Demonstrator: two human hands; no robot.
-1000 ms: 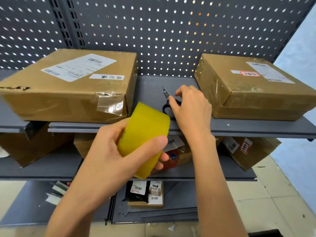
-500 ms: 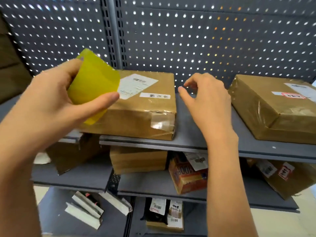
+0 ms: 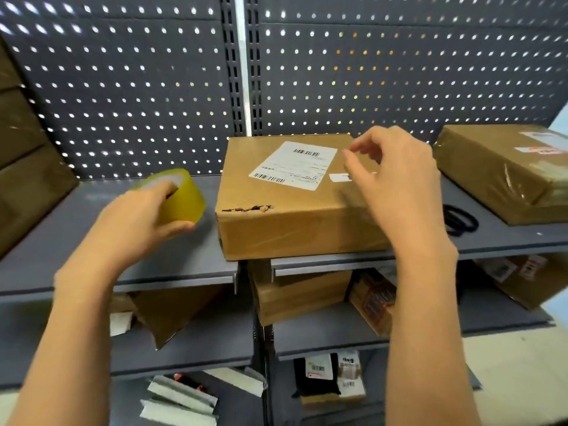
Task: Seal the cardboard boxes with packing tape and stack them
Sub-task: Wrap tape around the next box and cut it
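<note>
My left hand (image 3: 138, 213) grips a yellow roll of packing tape (image 3: 181, 198) low over the grey top shelf (image 3: 76, 241), left of a cardboard box (image 3: 276, 216) with a white shipping label and a torn front edge. My right hand (image 3: 396, 182) hovers over that box's right side, fingers loosely curled and holding nothing. A second taped cardboard box (image 3: 498, 170) sits on the same shelf at the right. Black scissors (image 3: 461, 222) lie between the two boxes, partly hidden by my right hand.
Brown boxes (image 3: 27, 167) are stacked at the far left. Lower shelves hold more cardboard boxes (image 3: 301, 296), an orange-printed carton (image 3: 372, 299) and small packets (image 3: 332, 373). A perforated dark panel (image 3: 368, 72) backs the shelving. Pale floor (image 3: 516, 376) shows at bottom right.
My left hand carried the tape roll leftward and down to the shelf beside the labelled box. My right hand let go of the scissors and moved over the box. The view shifted left.
</note>
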